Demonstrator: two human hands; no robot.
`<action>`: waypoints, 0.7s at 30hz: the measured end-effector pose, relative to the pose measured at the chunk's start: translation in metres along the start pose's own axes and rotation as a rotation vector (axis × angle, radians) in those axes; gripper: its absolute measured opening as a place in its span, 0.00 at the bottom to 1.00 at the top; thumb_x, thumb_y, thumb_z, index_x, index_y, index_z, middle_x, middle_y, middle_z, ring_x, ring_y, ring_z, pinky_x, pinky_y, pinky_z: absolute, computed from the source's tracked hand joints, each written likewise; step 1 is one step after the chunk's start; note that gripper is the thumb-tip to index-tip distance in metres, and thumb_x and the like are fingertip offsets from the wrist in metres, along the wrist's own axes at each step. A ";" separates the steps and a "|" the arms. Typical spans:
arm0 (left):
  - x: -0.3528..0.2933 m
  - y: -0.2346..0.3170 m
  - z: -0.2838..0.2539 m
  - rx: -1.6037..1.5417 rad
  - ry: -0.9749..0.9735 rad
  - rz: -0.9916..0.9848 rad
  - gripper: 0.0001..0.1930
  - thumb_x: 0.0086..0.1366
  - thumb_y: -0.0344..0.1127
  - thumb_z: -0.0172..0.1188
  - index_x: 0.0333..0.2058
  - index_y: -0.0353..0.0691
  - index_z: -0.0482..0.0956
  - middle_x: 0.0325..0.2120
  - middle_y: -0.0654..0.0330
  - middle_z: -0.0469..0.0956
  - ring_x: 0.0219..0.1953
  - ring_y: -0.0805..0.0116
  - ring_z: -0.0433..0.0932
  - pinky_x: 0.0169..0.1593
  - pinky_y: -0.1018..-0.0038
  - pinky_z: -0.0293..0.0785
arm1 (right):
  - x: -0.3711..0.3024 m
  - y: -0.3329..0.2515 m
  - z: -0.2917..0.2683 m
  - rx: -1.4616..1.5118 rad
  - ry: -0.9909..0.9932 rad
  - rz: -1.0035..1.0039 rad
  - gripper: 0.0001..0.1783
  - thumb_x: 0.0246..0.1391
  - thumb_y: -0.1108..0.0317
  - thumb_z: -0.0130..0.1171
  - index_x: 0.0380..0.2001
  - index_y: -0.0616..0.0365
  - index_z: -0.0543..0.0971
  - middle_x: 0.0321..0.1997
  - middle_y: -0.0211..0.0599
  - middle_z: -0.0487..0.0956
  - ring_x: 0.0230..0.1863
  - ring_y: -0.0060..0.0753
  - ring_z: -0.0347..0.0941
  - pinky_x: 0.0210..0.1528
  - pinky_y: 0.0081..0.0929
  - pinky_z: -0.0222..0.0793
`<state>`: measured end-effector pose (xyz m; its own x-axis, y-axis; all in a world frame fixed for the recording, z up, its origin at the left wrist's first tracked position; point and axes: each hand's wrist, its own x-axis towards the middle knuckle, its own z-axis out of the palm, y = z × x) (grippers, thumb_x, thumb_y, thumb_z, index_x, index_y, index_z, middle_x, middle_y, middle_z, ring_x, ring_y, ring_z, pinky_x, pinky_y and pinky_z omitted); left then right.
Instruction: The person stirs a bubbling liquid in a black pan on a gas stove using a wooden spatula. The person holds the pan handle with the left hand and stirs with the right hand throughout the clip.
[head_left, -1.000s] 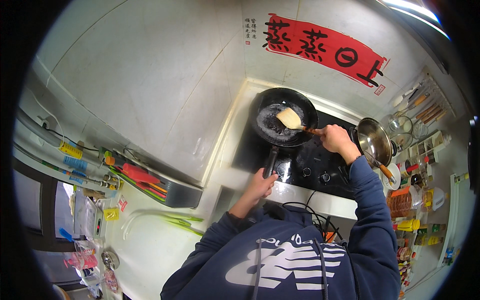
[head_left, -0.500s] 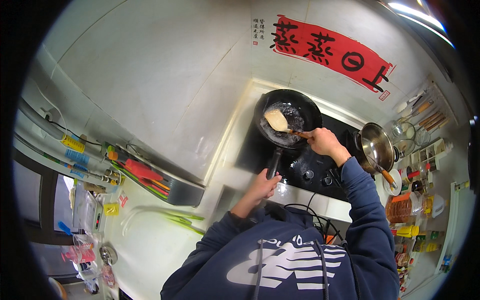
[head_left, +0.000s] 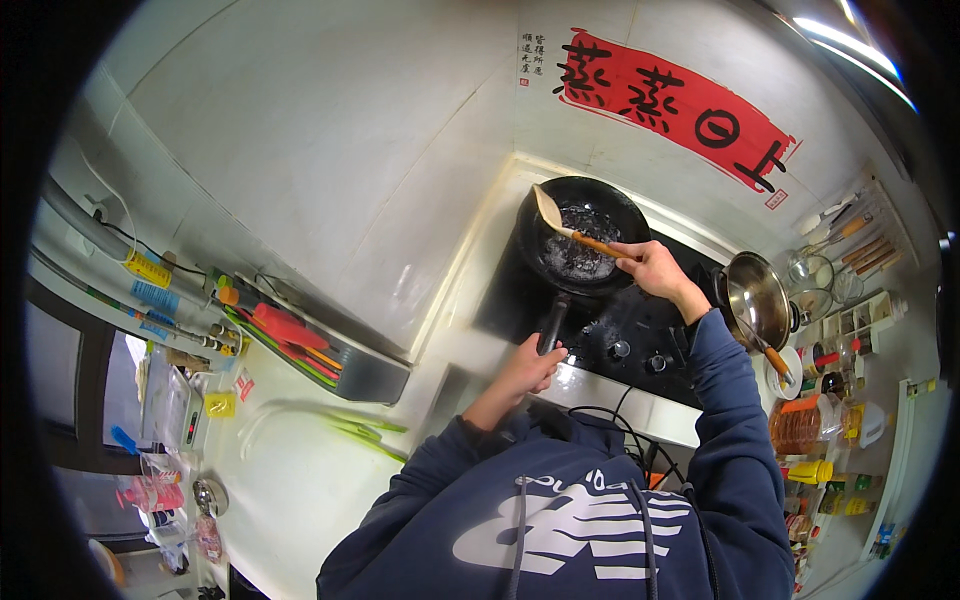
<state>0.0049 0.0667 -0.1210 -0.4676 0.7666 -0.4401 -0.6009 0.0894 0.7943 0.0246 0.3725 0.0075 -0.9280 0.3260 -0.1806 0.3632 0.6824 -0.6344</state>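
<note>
Far to your left, red, orange and green boards (head_left: 290,345) stand in a grey holder (head_left: 375,380), and green-handled utensils (head_left: 365,430) lie on the white counter (head_left: 300,480) in front of it. Your left hand (head_left: 527,370) is closed around the long black handle of the frying pan (head_left: 630,215), thumb along the top. The pan is over the left part of the black cooktop (head_left: 640,318); I can't tell whether its base sits flat. It is round, deep-sided and dark, with a shiny liquid (head_left: 588,242) spread over its bottom, pale and bubbly in patches. Across it runs your spatula (head_left: 568,232): its pale wooden head is tilted nearly edge-on and overlaps the pan's left rim in view, though I can't tell if they touch. The handle, orange-brown and glossy, slants down to your right hand (head_left: 657,270), whose fingers are pinched shut on its end. Further right stands a steel pot (head_left: 758,285), a wooden-handled utensil (head_left: 770,352) slanting over its near rim. Just beyond are a white bowl (head_left: 773,375) and a bottle of amber liquid (head_left: 800,424).
</note>
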 end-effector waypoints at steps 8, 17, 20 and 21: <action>0.002 0.000 -0.001 0.028 0.004 -0.011 0.15 0.75 0.35 0.66 0.53 0.39 0.71 0.25 0.67 0.69 0.18 0.81 0.63 0.18 0.78 0.59 | -0.005 0.010 -0.015 0.093 -0.259 -0.132 0.25 0.66 0.70 0.66 0.66 0.50 0.83 0.38 0.27 0.87 0.36 0.16 0.73 0.46 0.23 0.74; 0.007 -0.005 -0.003 0.052 0.004 -0.002 0.15 0.75 0.37 0.67 0.50 0.42 0.70 0.23 0.67 0.70 0.15 0.80 0.64 0.16 0.77 0.57 | -0.029 0.009 -0.066 -0.101 -0.433 0.011 0.27 0.64 0.72 0.70 0.65 0.41 0.85 0.37 0.28 0.87 0.35 0.19 0.76 0.46 0.25 0.78; 0.004 -0.001 -0.003 0.056 0.016 -0.023 0.14 0.75 0.34 0.66 0.53 0.39 0.72 0.25 0.67 0.70 0.18 0.81 0.63 0.17 0.79 0.59 | -0.030 0.016 -0.088 -0.187 -0.402 -0.130 0.24 0.64 0.74 0.68 0.62 0.46 0.86 0.48 0.37 0.91 0.45 0.29 0.83 0.56 0.29 0.77; 0.003 0.000 -0.003 0.053 0.015 -0.022 0.14 0.75 0.34 0.66 0.52 0.39 0.72 0.25 0.67 0.70 0.17 0.81 0.63 0.17 0.79 0.59 | -0.029 0.018 -0.091 -0.169 -0.373 -0.085 0.23 0.64 0.74 0.67 0.61 0.49 0.87 0.53 0.42 0.91 0.51 0.33 0.84 0.60 0.30 0.75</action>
<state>0.0016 0.0672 -0.1239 -0.4651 0.7543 -0.4633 -0.5762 0.1394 0.8053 0.0654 0.4350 0.0697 -0.9107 0.0255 -0.4122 0.2635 0.8044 -0.5324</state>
